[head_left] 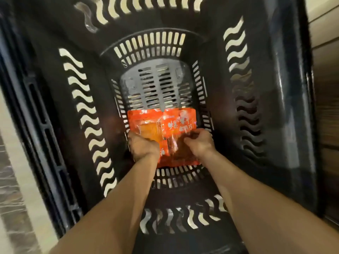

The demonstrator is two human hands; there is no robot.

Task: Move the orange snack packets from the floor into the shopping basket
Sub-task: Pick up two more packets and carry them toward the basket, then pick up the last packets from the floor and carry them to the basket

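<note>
Your left hand (142,143) reached deep into the black shopping basket (55,99), fingers curled onto the near left edge of the orange snack packets (165,123). The packets lay on the basket's slotted bottom. Your right hand (199,143) pinched their near right edge.

We see the far half of the basket floor (157,88) bare and open; the orange packets (176,123) cover the near half, and tall basket walls (77,99) hem both sides.
</note>
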